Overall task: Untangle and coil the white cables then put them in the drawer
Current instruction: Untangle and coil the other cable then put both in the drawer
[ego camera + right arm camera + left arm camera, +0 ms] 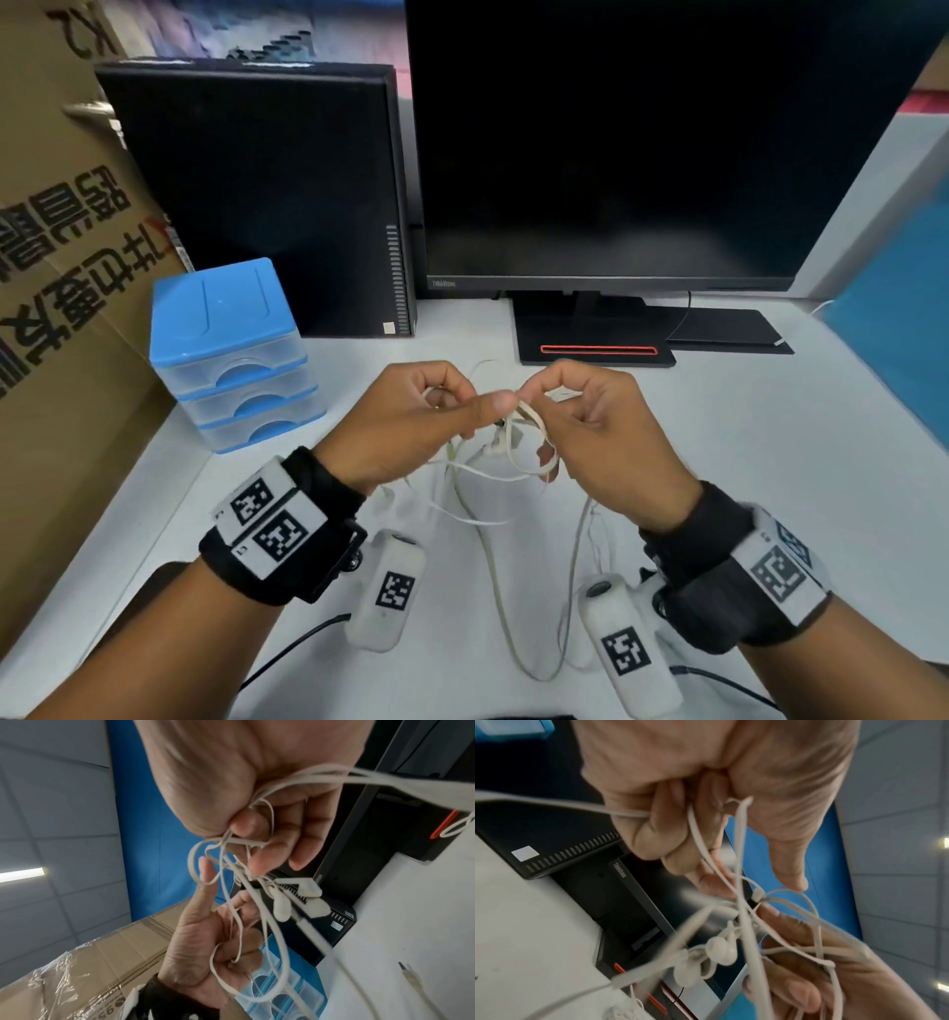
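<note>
Both hands are raised at centre frame above the worktop [719, 437], holding the tangle of white cables [513, 452] clear so the loose ends hang free. The left hand [411, 416] is curled round several strands; the right hand [590, 416] pinches a loop beside it, apparently to work a knot loose. Earbuds [718, 951] dangle in the snarl. The blue drawer unit [231, 354], left of centre, stands closed.

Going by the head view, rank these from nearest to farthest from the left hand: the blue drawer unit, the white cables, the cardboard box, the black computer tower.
1. white cables, gripped by the left hand itself.
2. blue drawer unit, just to its left on the desk.
3. black computer tower, behind the drawers, farther back.
4. cardboard box, at the far left edge; close to call against the tower.
</note>
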`<state>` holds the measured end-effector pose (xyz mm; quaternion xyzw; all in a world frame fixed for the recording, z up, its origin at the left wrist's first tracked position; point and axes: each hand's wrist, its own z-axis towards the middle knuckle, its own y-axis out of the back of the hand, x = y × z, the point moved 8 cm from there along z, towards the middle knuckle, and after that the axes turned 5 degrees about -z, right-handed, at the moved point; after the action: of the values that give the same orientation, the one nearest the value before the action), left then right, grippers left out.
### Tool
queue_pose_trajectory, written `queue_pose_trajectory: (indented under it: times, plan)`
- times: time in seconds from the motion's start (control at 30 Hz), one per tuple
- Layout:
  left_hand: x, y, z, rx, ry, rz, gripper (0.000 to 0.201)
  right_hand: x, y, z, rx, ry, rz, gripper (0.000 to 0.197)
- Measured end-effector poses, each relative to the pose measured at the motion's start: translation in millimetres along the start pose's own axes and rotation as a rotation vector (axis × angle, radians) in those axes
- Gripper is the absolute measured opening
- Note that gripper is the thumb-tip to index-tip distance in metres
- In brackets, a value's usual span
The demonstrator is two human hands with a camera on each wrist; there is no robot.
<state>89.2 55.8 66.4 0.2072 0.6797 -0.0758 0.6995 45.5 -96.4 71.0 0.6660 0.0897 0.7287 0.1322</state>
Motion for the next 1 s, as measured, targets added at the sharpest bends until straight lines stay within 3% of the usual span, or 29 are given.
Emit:
queue_pose_trajectory:
  times: [0.1, 0.17, 0.23, 0.3, 0.43, 0.63, 0.73, 0.87, 1.0]
  plan:
    - [2.2, -11.0, -3.2, 0.096, 0.053, 0.053, 0.035, 1.7, -2.2, -1.3, 0.015, 0.028, 0.015, 0.01]
    - [3.3, -16.2, -5.4, 0.146, 0.107, -0.031, 0.036, 2.8, -7.4, -2.1, 0.059, 0.055, 0.023, 0.004]
    - [7.0, -18.2, -6.5, 0.176, 0.159, -0.123, 0.04, 4.3, -11.5, -3.0, 0.098, 0.113, 0.021, 0.021]
    - [11.7, -16.5, -6.0, 0.169, 0.175, -0.138, 0.028, 7.1, -13.3, -4.1, 0.126, 0.17, -0.028, 0.033]
    - [16.7, -10.0, -1.1, 0.144, 0.161, -0.202, 0.018, 9.3, -14.3, -7.3, 0.157, 0.243, -0.177, 0.037]
    - [13.0, -1.7, 0.4, 0.158, 0.107, -0.172, 0.02, 14.5, -3.0, -6.3, -0.002, 0.281, -0.261, 0.007]
    - [12.6, -1.5, 0.5, 0.173, 0.082, -0.122, 0.023, 14.5, 3.7, -4.7, -0.064, 0.291, -0.321, 0.014]
    - [15.9, -1.0, 2.3, 0.139, 0.066, -0.09, 0.022, 11.1, 7.0, -5.8, -0.118, 0.275, -0.427, 0.004]
    - [24.3, -3.5, 4.7, 0.139, 0.105, -0.147, 0.022, 12.4, 5.7, -7.7, -0.152, 0.298, -0.604, 0.018]
